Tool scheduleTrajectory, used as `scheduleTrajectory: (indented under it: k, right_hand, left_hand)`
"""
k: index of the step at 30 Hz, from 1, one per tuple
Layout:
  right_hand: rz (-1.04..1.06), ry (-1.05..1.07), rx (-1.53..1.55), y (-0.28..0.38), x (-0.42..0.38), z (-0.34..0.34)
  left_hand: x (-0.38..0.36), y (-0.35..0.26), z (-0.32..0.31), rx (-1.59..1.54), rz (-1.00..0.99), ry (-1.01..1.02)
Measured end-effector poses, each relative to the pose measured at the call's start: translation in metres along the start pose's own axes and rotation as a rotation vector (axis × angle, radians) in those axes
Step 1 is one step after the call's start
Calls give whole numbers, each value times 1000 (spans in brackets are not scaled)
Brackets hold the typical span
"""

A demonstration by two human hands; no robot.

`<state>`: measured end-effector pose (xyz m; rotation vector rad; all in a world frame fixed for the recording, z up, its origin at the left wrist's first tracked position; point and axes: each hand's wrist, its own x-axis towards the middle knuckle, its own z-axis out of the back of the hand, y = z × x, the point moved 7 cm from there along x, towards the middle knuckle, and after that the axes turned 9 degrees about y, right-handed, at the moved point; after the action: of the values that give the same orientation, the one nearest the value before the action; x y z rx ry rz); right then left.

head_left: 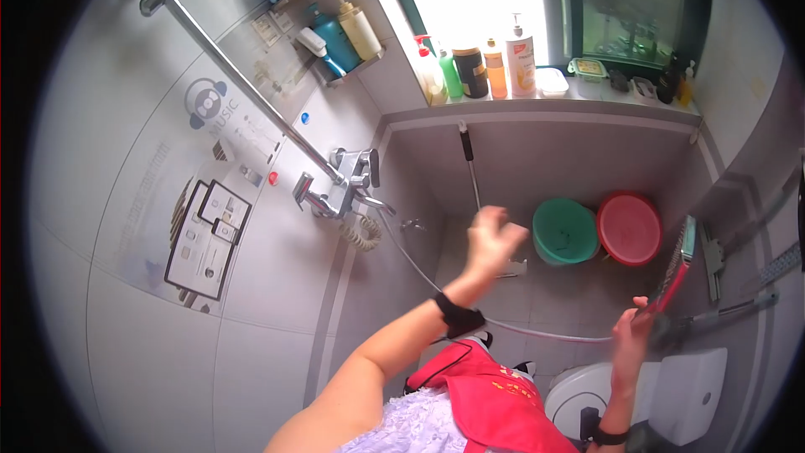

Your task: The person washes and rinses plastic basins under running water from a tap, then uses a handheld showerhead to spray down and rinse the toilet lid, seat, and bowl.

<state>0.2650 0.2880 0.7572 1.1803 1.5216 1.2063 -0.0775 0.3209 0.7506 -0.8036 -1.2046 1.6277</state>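
My left hand (493, 243) is raised in the middle of the view, slightly blurred. Its thumb stands apart from the fingers, and I see nothing held in it. Behind it a long pole (471, 168) with a black grip leans at the back wall; the hand hides part of it, and I cannot see them touching. At the right, my right hand (629, 337) is closed around the red handle of a handheld shower head (673, 273), tilted upward. A hose (537, 333) runs across from the chrome shower mixer (345, 189) to this hand.
A green basin (563, 231) and a red basin (629, 228) stand by the back wall. The toilet (579, 398) is at lower right. Several bottles (495, 67) line the window ledge; more stand on the corner shelf (356, 63). A chrome riser pipe (243, 75) crosses upper left.
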Motion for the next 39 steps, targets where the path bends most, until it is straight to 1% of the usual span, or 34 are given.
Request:
scheduleTrajectory:
  k: [1, 2, 3, 4, 6, 7, 9, 12, 13, 16, 17, 20, 24, 26, 27, 28, 29, 30, 31, 32, 33, 34, 36, 37, 38, 39]
  right_hand:
    - [29, 27, 37, -6, -4, 8]
    - [41, 16, 113, -14, -9, 17]
    - [56, 9, 190, -22, -14, 23]
    - [71, 5, 266, -27, -19, 24]
    - [55, -54, 186, -31, -30, 21]
    - [50, -68, 154, -35, -34, 20]
    - [43, -92, 81, -43, -42, 14]
    - [46, -139, -53, -52, -48, 6]
    - [49, -152, -87, -52, -49, 3]
    - [44, -206, -199, -49, -51, -7]
    - [33, -229, -246, -47, -52, -8]
    - [30, -295, -345, -40, -59, -11]
    - [-26, -451, -318, -54, -77, 6]
    - [27, -537, -241, -63, -88, 17]
    - [54, -578, -202, -70, -93, 23]
    - [48, -663, -134, -83, -100, 34]
    - [40, -749, -63, -98, -109, 46]
    - [33, -840, 9, -114, -119, 59]
    - [24, -890, 55, -134, -131, 76]
    - [-9, -993, 103, -149, -142, 86]
    - [-42, -1101, 151, -163, -157, 93]
    - [-71, -1214, 196, -172, -174, 94]
    - [24, -1213, 439, -185, -190, 88]
    - [15, -1204, 473, -195, -200, 91]
    - [4, -1252, 451, -218, -220, 99]
    - [-8, -1300, 428, -241, -239, 109]
  left_hand:
    - [13, 55, 49, -31, 61, -300]
    - [19, 82, 95, -90, 209, -491]
    - [31, 133, 143, -53, 356, -657]
    - [39, 152, 177, -205, 335, -742]
    - [47, 149, 218, -63, 321, -759]
    - [52, 147, 223, -53, 293, -772]
    - [60, 147, 231, -26, 243, -800]
    - [80, 156, 234, 34, 148, -724]
    - [83, 160, 233, 78, 173, -760]
    - [87, 148, 231, 233, 101, -821]
    - [85, 142, 230, 230, 112, -837]
    - [103, 181, 225, 286, 210, -864]
    - [127, 194, 230, 165, 180, -805]
    - [141, 194, 233, 59, 171, -732]
    - [146, 190, 232, -60, 169, -694]
    - [153, 189, 232, -176, 168, -655]
    - [165, 199, 234, -227, 189, -607]
    - [176, 212, 235, -345, 227, -582]
    - [174, 196, 232, -492, 233, -519]
    - [171, 178, 227, -637, 245, -449]
    - [178, 190, 226, -743, 252, -446]
    - [179, 189, 224, -806, 236, -389]
    - [176, 185, 223, -873, 223, -467]
    - [181, 194, 229, -901, 216, -457]
    - [186, 211, 238, -879, 256, -476]
    - [183, 204, 242, -790, 223, -516]
